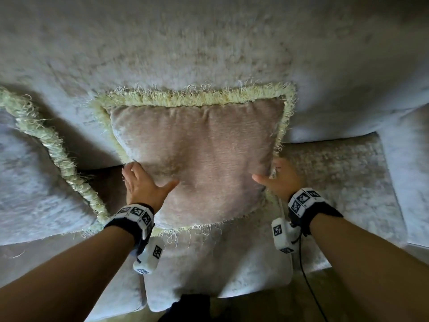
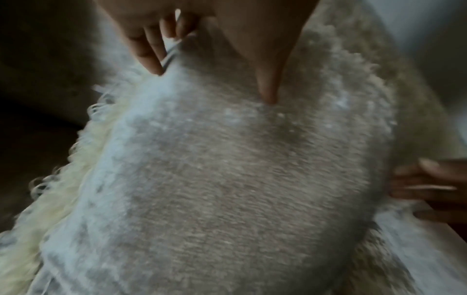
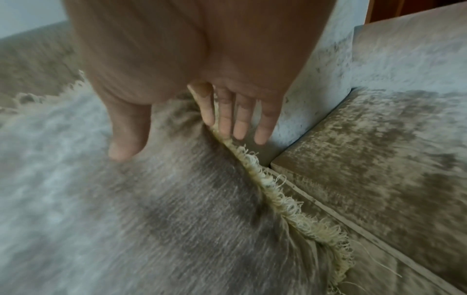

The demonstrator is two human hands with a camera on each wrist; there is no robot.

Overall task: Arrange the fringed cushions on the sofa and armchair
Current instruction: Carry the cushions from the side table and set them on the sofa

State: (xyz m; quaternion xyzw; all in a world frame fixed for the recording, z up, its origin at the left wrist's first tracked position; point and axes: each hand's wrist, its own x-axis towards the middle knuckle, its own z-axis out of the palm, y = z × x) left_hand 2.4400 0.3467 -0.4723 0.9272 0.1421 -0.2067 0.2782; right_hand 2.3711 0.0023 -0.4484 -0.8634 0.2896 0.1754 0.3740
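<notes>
A beige velvet fringed cushion [image 1: 197, 159] [image 2: 227, 179] [image 3: 126, 219] stands tilted against the sofa back [image 1: 209, 43], its lower edge on the seat. My left hand [image 1: 141, 182] [image 2: 202, 40] grips its lower left side, thumb on the front face and fingers tucked behind the fringe. My right hand [image 1: 278, 180] [image 3: 189, 79] holds the lower right side the same way, thumb on the front and fingers behind the cream fringe [image 3: 278, 195]. The right hand's fingers [image 2: 429, 185] also show at the cushion's far side in the left wrist view.
A second fringed cushion [image 1: 34, 182] lies against the sofa back to the left, close to the one I hold. The seat [image 1: 336, 170] runs right to an armrest [image 1: 408, 170]. A black cable [image 1: 308, 287] hangs from my right wrist.
</notes>
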